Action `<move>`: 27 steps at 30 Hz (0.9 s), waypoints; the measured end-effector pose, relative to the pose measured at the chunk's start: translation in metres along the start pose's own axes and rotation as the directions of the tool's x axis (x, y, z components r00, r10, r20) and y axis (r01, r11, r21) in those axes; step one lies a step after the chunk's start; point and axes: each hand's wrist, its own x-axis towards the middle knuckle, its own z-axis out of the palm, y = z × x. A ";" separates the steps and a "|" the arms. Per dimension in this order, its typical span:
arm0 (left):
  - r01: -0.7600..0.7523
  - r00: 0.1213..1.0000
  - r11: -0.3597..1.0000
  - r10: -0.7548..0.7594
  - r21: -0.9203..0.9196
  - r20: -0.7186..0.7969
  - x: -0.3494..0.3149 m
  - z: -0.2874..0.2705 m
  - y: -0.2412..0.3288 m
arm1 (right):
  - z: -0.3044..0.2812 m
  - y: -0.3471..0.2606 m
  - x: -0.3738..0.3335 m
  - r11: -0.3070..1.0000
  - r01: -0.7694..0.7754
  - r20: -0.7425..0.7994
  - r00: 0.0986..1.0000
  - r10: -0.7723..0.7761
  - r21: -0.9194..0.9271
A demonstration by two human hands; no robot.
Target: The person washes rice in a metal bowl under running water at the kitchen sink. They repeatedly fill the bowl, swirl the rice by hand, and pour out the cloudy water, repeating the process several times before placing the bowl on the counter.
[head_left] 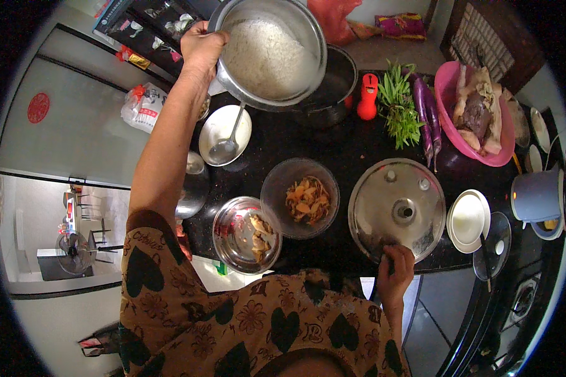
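Note:
At the top, my left hand point(202, 45) grips the left rim of a silver metal pot point(217, 78), its thumb over the edge. The pot is tilted toward me and holds a pale, grainy mass point(264, 60) that looks like rice. Part of a dark pot point(336, 85) shows behind it. My right hand point(396, 270) is closed at the near edge of a round metal lid point(374, 195) with a central knob. Left of the lid, a clear bowl point(273, 217) contains brown-orange scraps. A white bowl point(211, 135) with a metal ladle point(226, 147) sits below the silver pot.
A steel bowl point(229, 245) with pale brown pieces stands near my body. Toward the back right are a red-orange tool point(368, 97), leafy greens point(401, 107), purple eggplants point(426, 119) and a pink basin point(509, 135) of meat. White bowls point(465, 217) and a glass lid point(503, 242) lie at the right.

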 end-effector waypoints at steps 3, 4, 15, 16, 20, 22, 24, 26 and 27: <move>0.013 1.000 1.000 -0.013 0.007 -0.003 -0.002 0.003 0.005 | 0.000 0.000 0.001 1.000 0.003 0.004 1.000 -0.003 -0.013; 0.018 1.000 1.000 -0.018 0.005 0.002 -0.002 0.002 0.005 | 0.000 0.001 0.001 1.000 0.005 0.007 1.000 -0.005 -0.010; 0.006 1.000 1.000 -0.007 0.011 0.005 -0.004 0.002 0.005 | 0.001 0.000 0.005 1.000 0.018 0.032 0.999 -0.019 0.018; -0.003 1.000 1.000 0.003 0.004 0.012 -0.005 0.003 0.007 | 0.001 0.000 0.006 1.000 0.027 0.033 0.999 -0.027 0.014; -0.048 0.999 0.997 0.047 0.053 0.008 -0.002 -0.001 0.004 | 0.001 -0.002 0.009 0.999 0.041 0.038 0.998 -0.041 0.000; -0.034 0.999 0.998 0.033 0.055 0.026 -0.003 -0.002 0.007 | 0.001 -0.001 0.010 1.000 0.023 0.050 0.998 -0.023 -0.001; -0.026 0.999 0.998 0.024 0.050 0.036 -0.003 0.000 0.006 | 0.001 0.000 0.009 1.000 0.009 0.051 0.999 -0.009 -0.006; -0.026 0.999 0.999 0.024 0.040 0.029 -0.002 -0.001 0.006 | 0.003 0.001 0.008 1.000 0.008 0.044 0.999 -0.008 -0.013; -0.034 0.999 0.999 0.033 0.037 0.026 -0.002 0.000 0.005 | 0.004 0.002 0.008 1.000 0.007 0.047 0.999 -0.006 -0.014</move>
